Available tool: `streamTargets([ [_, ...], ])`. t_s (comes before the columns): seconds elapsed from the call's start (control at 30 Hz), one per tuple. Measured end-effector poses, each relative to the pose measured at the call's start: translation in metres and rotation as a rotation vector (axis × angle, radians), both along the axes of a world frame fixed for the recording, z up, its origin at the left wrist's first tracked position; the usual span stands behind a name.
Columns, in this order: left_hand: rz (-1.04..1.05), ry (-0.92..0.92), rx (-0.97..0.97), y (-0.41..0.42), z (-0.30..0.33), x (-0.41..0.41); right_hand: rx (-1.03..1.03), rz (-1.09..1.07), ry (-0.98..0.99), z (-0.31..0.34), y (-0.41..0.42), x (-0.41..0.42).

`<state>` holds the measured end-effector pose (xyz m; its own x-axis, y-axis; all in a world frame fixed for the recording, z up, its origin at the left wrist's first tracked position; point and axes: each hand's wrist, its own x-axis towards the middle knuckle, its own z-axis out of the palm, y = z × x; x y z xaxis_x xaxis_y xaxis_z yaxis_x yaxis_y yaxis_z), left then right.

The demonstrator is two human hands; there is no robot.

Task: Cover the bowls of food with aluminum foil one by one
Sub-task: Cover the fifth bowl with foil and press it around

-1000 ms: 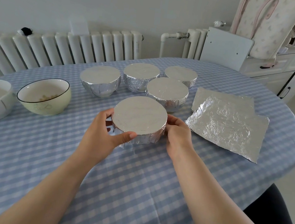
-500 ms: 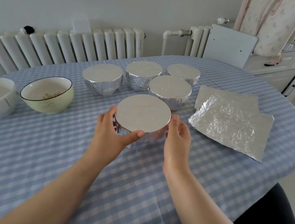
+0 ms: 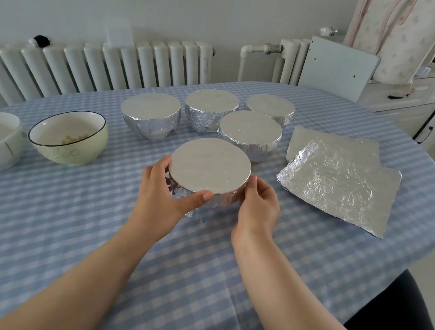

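Both hands, left and right, cup the foil-wrapped bowl at the table's middle, fingers curled against its crimped sides. Judged the finishing press on this fifth cover; next, a fresh foil sheet goes over the uncovered green bowl.

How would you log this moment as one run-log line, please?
phase: foil-wrapping near bowl | left hand: grips it | right hand: grips it | open bowls: two | foil sheets: table right

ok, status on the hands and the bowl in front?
Left hand and right hand both grip the round foil-covered bowl. Two uncovered ceramic bowls left. Spare crinkled foil sheets right. Nothing in the way.
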<state>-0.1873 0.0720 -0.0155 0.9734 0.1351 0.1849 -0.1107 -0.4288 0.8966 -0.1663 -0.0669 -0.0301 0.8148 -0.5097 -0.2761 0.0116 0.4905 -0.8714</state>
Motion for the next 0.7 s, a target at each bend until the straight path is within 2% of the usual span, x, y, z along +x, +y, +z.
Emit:
streamTargets([
  [0.37,0.007,0.018,0.04,0.004,0.0,0.0,-0.014,0.067,0.026,0.002,-0.012,0.022],
  [0.5,0.012,0.023,0.054,0.005,0.001,0.0,-0.146,0.111,0.063,0.002,-0.015,0.026],
  [0.7,0.001,0.017,0.09,0.009,-0.002,0.001,-0.474,0.238,0.037,0.001,-0.028,0.026],
])
